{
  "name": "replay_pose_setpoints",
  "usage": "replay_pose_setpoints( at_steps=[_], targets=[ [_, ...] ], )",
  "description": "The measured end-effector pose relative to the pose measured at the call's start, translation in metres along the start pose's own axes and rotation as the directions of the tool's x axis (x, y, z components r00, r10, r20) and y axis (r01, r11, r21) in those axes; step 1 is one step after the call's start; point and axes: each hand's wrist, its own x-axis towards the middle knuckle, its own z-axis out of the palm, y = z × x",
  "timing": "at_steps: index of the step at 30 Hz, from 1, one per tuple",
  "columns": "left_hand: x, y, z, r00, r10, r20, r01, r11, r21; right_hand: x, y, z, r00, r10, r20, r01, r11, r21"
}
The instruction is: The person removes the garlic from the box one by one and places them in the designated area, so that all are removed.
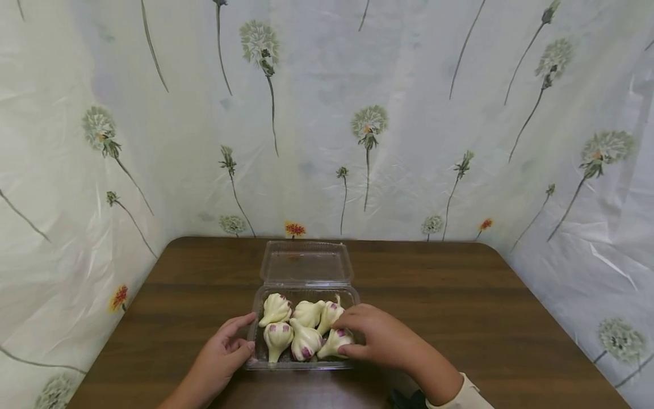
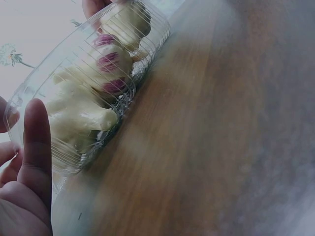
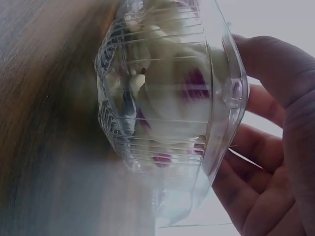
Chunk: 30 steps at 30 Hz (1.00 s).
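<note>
A clear plastic clamshell box [image 1: 250, 363] sits on the table and holds several garlic bulbs [image 1: 278, 336], cream with purple patches. My left hand [image 1: 225, 351] grips the box's left end, index finger at the rim and thumb low by the front corner. In the left wrist view, that thumb [image 2: 37, 147] stands against the ribbed wall. Over the box's right end, my right hand [image 1: 378, 335] curls its thumb and fingers around the front right garlic bulb [image 1: 334, 343]. Seen from the right wrist, these fingers [image 3: 261, 147] reach past the rim, their tips hidden behind the box.
The box's lid [image 1: 306, 266] lies folded back, away from me. Beneath is a dark brown wooden table [image 1: 434, 284], and a dandelion-print sheet [image 1: 317, 113] hangs behind and along both sides. A dark object [image 1: 407, 399] shows at the front edge beside the right forearm.
</note>
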Motion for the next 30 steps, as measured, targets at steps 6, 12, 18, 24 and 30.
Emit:
replay_pose_setpoints(
  at_steps=[6, 12, 18, 24, 30],
  targets=[
    [-0.0008, -0.0011, -0.0015, 1.000, -0.020, 0.017, 0.020, 1.000, 0.007, -0.0010, 0.0005, 0.0002, 1.000, -0.002, -0.005, 0.002, 1.000, 0.011],
    [-0.0006, -0.0015, -0.0017, 1.000, -0.025, 0.018, 0.025, 1.000, 0.001, -0.0012, 0.0021, -0.0009, 0.999, -0.008, -0.031, 0.008, 1.000, 0.015],
    [0.0008, -0.0011, -0.0010, 1.000, -0.022, 0.007, 0.022, 1.000, -0.002, 0.0000, 0.0041, -0.0028, 0.998, -0.025, -0.062, 0.025, 1.000, 0.010],
    [0.0007, 0.0013, -0.0003, 1.000, -0.031, -0.002, 0.031, 0.999, -0.009, 0.0005, 0.0054, -0.0038, 0.998, -0.006, -0.056, 0.008, 0.999, 0.038],
    [0.0000, 0.0018, -0.0003, 0.999, -0.052, -0.008, 0.052, 0.999, -0.007, -0.0018, 0.0050, -0.0044, 0.997, -0.002, -0.074, 0.008, 0.997, 0.083]
  ],
)
